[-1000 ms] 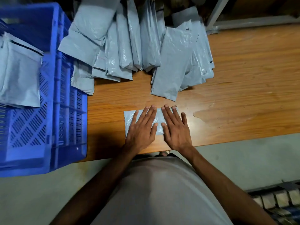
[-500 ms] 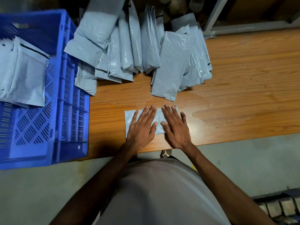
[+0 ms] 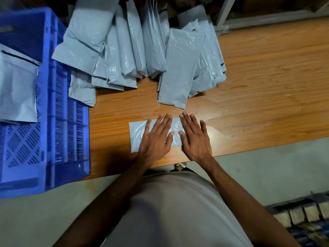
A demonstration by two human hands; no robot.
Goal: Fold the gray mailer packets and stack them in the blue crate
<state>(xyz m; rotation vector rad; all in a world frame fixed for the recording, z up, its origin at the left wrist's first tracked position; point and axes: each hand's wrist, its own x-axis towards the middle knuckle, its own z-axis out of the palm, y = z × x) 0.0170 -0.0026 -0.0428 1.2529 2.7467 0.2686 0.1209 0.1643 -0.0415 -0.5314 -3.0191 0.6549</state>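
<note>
A folded gray mailer packet (image 3: 137, 135) lies flat near the front edge of the wooden table (image 3: 267, 90). My left hand (image 3: 155, 139) and my right hand (image 3: 195, 139) press on it side by side, fingers straight and spread. The right end of the packet is hidden under my right hand. A pile of several unfolded gray packets (image 3: 142, 50) lies behind it at the table's back. The blue crate (image 3: 60, 125) stands at the left; a folded gray packet (image 3: 17, 86) lies inside it.
A metal frame leg (image 3: 224, 13) rises at the back right of the table. Bare wood stretches to the right of my hands. Below the table edge is gray floor (image 3: 267, 166), with stacked items at the bottom right corner (image 3: 306, 218).
Both hands stay flat on the folded packet. Only the camera view has shifted a little; the crate and pile sit slightly lower in the view.
</note>
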